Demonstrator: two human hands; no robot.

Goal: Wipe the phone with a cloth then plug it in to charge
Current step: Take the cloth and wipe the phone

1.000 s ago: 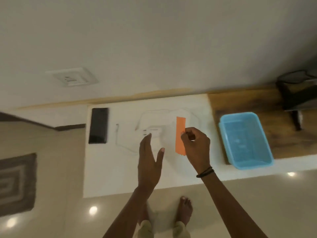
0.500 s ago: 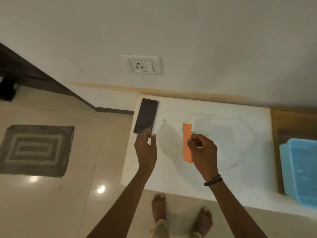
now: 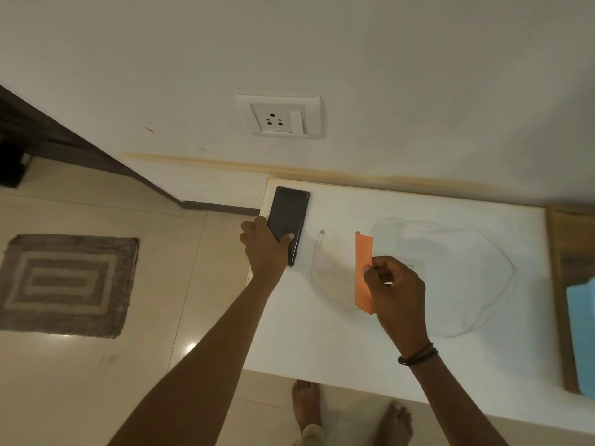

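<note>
Here the left hand (image 3: 264, 246) has its grip clamped on the near end of the black phone (image 3: 288, 220), which lies at the tabletop's (image 3: 322, 342) ten-o'clock corner. At three o'clock from it, the right hand (image 3: 396, 291) pinches the orange cloth (image 3: 363, 262), fingers closed. The white cable (image 3: 317, 252) lies between phone and cloth.

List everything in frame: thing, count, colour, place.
phone: 1, black, table's far left corner, left hand gripping it
cloth: 1, orange, mid-table, pinched by right hand
cable: 1, white, looped on the table right of the phone
table: 1, white, against the wall
socket: 1, white, on the wall above the phone
bin: 1, blue, right edge
mat: 1, grey, on the floor at left
left hand: on phone
right hand: holding cloth
feet: 2, bare, below the table's edge
</note>
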